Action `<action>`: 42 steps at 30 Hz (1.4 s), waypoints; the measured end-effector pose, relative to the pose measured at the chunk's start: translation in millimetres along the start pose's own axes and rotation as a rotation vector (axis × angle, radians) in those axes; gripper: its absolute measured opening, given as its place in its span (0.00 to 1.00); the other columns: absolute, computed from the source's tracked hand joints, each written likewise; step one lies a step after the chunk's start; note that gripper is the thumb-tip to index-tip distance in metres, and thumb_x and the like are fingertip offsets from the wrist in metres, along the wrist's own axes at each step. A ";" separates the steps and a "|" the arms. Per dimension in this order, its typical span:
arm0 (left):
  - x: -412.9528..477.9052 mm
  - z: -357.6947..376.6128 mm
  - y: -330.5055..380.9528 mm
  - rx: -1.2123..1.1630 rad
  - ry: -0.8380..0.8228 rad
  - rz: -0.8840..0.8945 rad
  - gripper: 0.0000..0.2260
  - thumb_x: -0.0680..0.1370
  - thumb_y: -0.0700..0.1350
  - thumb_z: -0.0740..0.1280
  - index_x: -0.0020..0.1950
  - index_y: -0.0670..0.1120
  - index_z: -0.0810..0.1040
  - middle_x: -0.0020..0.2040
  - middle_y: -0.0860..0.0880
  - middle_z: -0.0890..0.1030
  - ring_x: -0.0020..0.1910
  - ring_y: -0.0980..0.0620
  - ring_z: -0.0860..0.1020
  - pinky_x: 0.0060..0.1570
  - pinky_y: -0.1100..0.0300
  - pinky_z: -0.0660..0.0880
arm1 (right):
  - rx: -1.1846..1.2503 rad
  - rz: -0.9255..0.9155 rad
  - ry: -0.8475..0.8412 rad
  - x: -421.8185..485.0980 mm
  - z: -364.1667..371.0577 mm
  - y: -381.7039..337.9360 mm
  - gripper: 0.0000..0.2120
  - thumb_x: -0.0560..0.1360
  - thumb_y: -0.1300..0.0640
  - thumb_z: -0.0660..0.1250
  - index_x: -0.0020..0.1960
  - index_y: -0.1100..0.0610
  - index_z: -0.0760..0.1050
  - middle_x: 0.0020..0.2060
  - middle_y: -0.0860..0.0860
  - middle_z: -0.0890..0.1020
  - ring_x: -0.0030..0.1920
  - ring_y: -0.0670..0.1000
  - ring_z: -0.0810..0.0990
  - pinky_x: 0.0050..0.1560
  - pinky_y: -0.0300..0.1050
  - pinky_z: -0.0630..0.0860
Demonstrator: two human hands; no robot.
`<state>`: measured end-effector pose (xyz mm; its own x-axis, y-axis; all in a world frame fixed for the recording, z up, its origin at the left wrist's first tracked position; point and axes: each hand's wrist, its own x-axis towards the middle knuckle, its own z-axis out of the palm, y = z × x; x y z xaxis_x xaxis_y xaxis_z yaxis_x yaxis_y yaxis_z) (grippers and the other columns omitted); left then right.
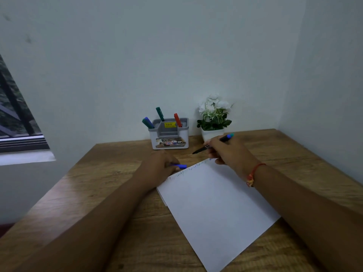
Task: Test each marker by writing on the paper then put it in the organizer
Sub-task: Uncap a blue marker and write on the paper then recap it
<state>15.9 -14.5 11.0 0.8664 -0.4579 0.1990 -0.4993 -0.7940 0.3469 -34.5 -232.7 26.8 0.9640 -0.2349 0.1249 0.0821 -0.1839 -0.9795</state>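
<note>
A white sheet of paper [214, 205] lies on the wooden desk with small scribbles along its far edge. My right hand [227, 152] holds a dark marker [214, 144] with a blue end, tip pointing left just above the desk beyond the paper. My left hand [159, 165] rests at the paper's far left corner, its fingers around a blue marker cap [181, 166]. The grey and white organizer [170, 137] stands against the wall. It holds a green marker [160, 114], a red marker [177, 120], and a blue and a green one [147, 122] leaning left.
A white pot with white flowers [214, 118] stands right of the organizer, close behind my right hand. The desk [110, 185] sits in a wall corner. A window [15, 118] is at the left.
</note>
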 end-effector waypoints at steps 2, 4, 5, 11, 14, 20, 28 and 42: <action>-0.6 -1.4 -0.5 -0.030 0.050 -0.029 0.13 0.77 0.49 0.68 0.61 0.51 0.80 0.57 0.52 0.80 0.52 0.56 0.74 0.48 0.63 0.68 | 0.090 0.061 -0.007 -0.3 1.9 -4.6 0.13 0.80 0.57 0.61 0.47 0.58 0.84 0.35 0.53 0.84 0.32 0.46 0.81 0.31 0.37 0.75; -1.0 -3.1 -1.0 -0.066 0.103 -0.054 0.13 0.77 0.49 0.67 0.62 0.52 0.79 0.57 0.51 0.79 0.52 0.55 0.73 0.47 0.64 0.67 | 0.145 0.062 -0.019 -0.9 1.9 -7.5 0.14 0.81 0.58 0.60 0.46 0.59 0.84 0.33 0.53 0.83 0.31 0.46 0.80 0.31 0.38 0.75; -1.1 -3.9 -1.1 -0.096 0.133 -0.068 0.13 0.77 0.49 0.67 0.62 0.52 0.78 0.57 0.51 0.78 0.52 0.55 0.73 0.46 0.64 0.66 | 0.168 0.056 -0.024 -1.9 1.7 -8.7 0.14 0.81 0.58 0.60 0.46 0.60 0.84 0.33 0.53 0.83 0.31 0.46 0.80 0.31 0.38 0.74; -4.2 -6.7 2.8 -0.246 0.265 -0.075 0.13 0.77 0.47 0.69 0.61 0.51 0.79 0.56 0.52 0.79 0.51 0.56 0.74 0.47 0.64 0.67 | 0.232 0.006 -0.070 -5.9 3.9 -12.7 0.15 0.82 0.60 0.60 0.48 0.63 0.83 0.31 0.53 0.82 0.29 0.47 0.78 0.29 0.38 0.73; -6.3 -7.6 5.5 -0.262 0.285 -0.048 0.13 0.76 0.46 0.69 0.60 0.51 0.79 0.55 0.52 0.79 0.50 0.57 0.74 0.45 0.69 0.66 | 0.227 -0.011 -0.080 -6.8 4.0 -11.7 0.15 0.83 0.58 0.61 0.46 0.60 0.84 0.31 0.53 0.83 0.30 0.47 0.79 0.29 0.38 0.75; -9.6 -7.7 12.1 -0.300 0.284 0.000 0.12 0.75 0.46 0.70 0.58 0.52 0.80 0.51 0.55 0.77 0.47 0.59 0.73 0.45 0.69 0.68 | 0.226 -0.009 -0.105 -8.1 5.1 -12.0 0.16 0.83 0.56 0.60 0.47 0.61 0.84 0.32 0.54 0.83 0.30 0.47 0.79 0.30 0.38 0.75; -11.0 -5.7 16.8 -0.394 0.287 0.047 0.10 0.74 0.45 0.72 0.54 0.55 0.79 0.48 0.57 0.80 0.47 0.59 0.76 0.46 0.68 0.71 | 0.248 -0.018 -0.145 -14.1 5.9 -14.7 0.08 0.82 0.58 0.64 0.47 0.59 0.79 0.36 0.56 0.85 0.33 0.49 0.82 0.31 0.39 0.77; -20.1 -14.6 27.8 -0.533 0.332 0.000 0.09 0.71 0.44 0.75 0.47 0.56 0.80 0.42 0.56 0.81 0.41 0.56 0.77 0.39 0.70 0.71 | 0.311 0.011 -0.229 -11.0 2.8 -13.3 0.11 0.79 0.53 0.70 0.39 0.56 0.78 0.30 0.52 0.82 0.27 0.44 0.75 0.26 0.34 0.72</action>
<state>-15.5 -21.5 30.0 0.8634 -0.2414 0.4431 -0.5042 -0.4461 0.7395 -45.6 -225.0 38.1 0.9939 -0.0096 0.1096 0.1100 0.1237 -0.9862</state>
